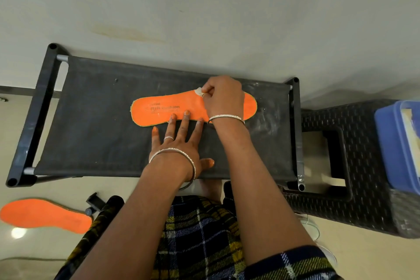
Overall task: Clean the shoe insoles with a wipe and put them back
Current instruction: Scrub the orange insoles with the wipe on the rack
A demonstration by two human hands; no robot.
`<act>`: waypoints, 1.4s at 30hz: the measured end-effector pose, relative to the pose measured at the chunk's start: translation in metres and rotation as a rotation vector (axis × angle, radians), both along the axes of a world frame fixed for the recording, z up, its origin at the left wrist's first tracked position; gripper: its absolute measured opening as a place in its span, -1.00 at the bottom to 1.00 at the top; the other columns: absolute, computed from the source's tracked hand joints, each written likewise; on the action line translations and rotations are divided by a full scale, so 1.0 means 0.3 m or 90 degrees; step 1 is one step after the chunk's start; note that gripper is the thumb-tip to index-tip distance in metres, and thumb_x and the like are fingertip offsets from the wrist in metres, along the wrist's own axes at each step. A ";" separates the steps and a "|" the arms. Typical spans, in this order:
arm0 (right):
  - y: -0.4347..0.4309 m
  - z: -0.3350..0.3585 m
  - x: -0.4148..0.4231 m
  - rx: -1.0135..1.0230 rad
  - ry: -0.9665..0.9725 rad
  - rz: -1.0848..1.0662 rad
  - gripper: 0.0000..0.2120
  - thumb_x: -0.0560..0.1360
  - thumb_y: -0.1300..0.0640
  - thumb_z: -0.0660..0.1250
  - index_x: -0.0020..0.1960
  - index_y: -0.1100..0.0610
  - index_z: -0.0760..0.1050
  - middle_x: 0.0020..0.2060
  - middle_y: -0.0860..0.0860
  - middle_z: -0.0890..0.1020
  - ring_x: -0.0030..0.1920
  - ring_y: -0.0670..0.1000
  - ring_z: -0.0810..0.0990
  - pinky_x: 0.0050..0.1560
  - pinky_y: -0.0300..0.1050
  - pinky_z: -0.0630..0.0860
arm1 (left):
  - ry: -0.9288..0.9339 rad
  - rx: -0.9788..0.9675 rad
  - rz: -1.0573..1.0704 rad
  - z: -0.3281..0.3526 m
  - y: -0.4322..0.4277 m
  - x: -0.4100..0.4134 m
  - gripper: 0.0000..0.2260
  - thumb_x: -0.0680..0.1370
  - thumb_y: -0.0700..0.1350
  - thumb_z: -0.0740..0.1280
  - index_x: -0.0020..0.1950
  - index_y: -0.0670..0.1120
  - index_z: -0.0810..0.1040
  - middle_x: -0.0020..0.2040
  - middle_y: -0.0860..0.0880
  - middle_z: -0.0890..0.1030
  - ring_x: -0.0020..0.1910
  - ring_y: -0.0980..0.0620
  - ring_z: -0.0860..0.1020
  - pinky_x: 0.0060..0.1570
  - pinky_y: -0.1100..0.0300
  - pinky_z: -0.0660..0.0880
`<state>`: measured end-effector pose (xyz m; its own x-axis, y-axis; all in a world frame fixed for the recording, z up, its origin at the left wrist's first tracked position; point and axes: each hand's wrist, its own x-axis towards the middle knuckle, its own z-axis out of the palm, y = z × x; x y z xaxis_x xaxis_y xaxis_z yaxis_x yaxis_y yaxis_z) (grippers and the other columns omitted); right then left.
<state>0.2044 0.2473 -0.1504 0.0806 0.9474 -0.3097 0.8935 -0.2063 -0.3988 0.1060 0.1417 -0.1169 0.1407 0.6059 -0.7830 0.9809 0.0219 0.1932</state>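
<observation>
Orange insole (159,109) lies printed side up on the black fabric top of a low rack (102,120), its long axis running left to right across the person's lap line, well within reach of both arms. The left hand (179,145) rests open and palm down on the fabric just in front of it, fingers spread, with the fingertips (186,113) pressing the near edge to pin it. The right hand (223,98), the nearer of the two to the work, sits over the right-hand half of the insole, fingers curled around a small whitish wipe (199,91) at the far edge. Most of the bare orange length stretches away to the left of that hand, so the next stroke probably has to travel leftward along the long axis. A second orange insole (45,213) lies on the floor at the person's left, well apart. No shoe is clearly in view.
</observation>
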 end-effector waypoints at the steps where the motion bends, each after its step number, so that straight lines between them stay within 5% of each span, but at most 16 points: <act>1: -0.001 0.019 0.000 -0.001 0.012 0.003 -0.76 0.55 0.27 0.26 0.14 0.18 0.64 0.09 0.10 0.67 0.14 0.05 0.58 0.13 -0.15 0.39 | 0.000 -0.001 0.001 0.000 0.001 0.000 -0.16 0.58 0.35 0.10 0.52 0.13 -0.48 0.49 0.00 -0.53 0.51 -0.13 -0.45 0.49 -0.29 -0.22; 3: -0.009 0.069 0.027 0.066 0.013 -0.025 -0.76 0.49 0.28 0.30 0.01 0.07 0.69 0.01 0.03 0.70 0.06 0.06 0.62 0.08 -0.11 0.48 | -0.001 0.000 0.005 0.001 0.000 0.000 -0.16 0.57 0.36 0.11 0.52 0.14 -0.47 0.50 0.01 -0.53 0.52 -0.12 -0.44 0.49 -0.29 -0.22; 8: -0.016 0.096 0.123 0.109 -0.052 -0.133 -0.75 0.54 0.27 0.27 0.05 0.04 0.67 0.09 0.03 0.66 0.14 0.09 0.59 0.01 -0.18 0.42 | -0.005 0.005 0.008 0.011 -0.004 -0.002 -0.17 0.58 0.35 0.11 0.53 0.14 -0.45 0.50 0.01 -0.53 0.52 -0.12 -0.43 0.50 -0.28 -0.23; 16: -0.024 0.071 -0.005 0.094 0.027 0.062 -0.77 0.47 0.27 0.33 0.01 0.08 0.70 0.00 0.04 0.71 0.07 0.10 0.63 0.11 -0.05 0.51 | 0.000 0.002 -0.001 0.003 -0.001 -0.003 -0.16 0.58 0.35 0.10 0.53 0.13 -0.47 0.49 0.00 -0.54 0.51 -0.13 -0.45 0.49 -0.29 -0.23; 23: -0.008 0.094 0.139 0.118 -0.056 -0.156 -0.79 0.54 0.25 0.29 0.02 0.06 0.67 0.05 0.02 0.67 0.12 0.09 0.60 -0.01 -0.18 0.43 | -0.005 0.001 0.001 0.007 0.000 -0.006 -0.16 0.58 0.35 0.11 0.53 0.14 -0.46 0.49 0.01 -0.53 0.51 -0.13 -0.44 0.49 -0.29 -0.23; 26: -0.018 0.092 0.090 0.098 -0.072 -0.100 -0.74 0.55 0.27 0.24 0.11 0.08 0.64 0.12 0.04 0.63 0.19 0.09 0.55 0.08 -0.14 0.41 | -0.003 -0.003 0.003 0.008 0.002 -0.004 -0.16 0.58 0.35 0.11 0.53 0.14 -0.46 0.49 0.01 -0.53 0.51 -0.13 -0.44 0.49 -0.29 -0.23; 30: -0.023 0.069 -0.001 0.081 0.009 0.042 -0.77 0.47 0.28 0.32 0.02 0.09 0.68 -0.01 0.07 0.70 0.07 0.12 0.62 0.09 -0.04 0.52 | -0.003 -0.002 0.002 0.006 0.001 -0.005 -0.17 0.58 0.36 0.10 0.53 0.14 -0.47 0.49 0.00 -0.53 0.51 -0.13 -0.45 0.49 -0.29 -0.23; 37: 0.001 0.082 0.136 0.103 -0.022 -0.165 -0.83 0.50 0.23 0.36 -0.07 0.00 0.67 -0.01 0.01 0.69 0.09 0.09 0.62 0.09 -0.12 0.51 | -0.009 0.002 0.005 0.004 -0.002 -0.012 -0.15 0.57 0.36 0.12 0.53 0.14 -0.47 0.49 0.01 -0.54 0.51 -0.13 -0.44 0.49 -0.28 -0.25; 42: -0.015 0.092 0.070 0.077 -0.044 -0.056 -0.76 0.53 0.25 0.27 0.07 0.06 0.66 0.10 0.04 0.66 0.17 0.11 0.57 0.10 -0.11 0.44 | -0.005 0.001 0.006 0.003 0.000 -0.007 -0.16 0.57 0.36 0.11 0.52 0.15 -0.47 0.49 0.01 -0.54 0.51 -0.13 -0.44 0.49 -0.28 -0.24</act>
<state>0.2256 0.2428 -0.1230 0.1823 0.9658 -0.1846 0.9002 -0.2395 -0.3637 0.1038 0.1417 -0.1162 0.1410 0.6085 -0.7809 0.9793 0.0303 0.2004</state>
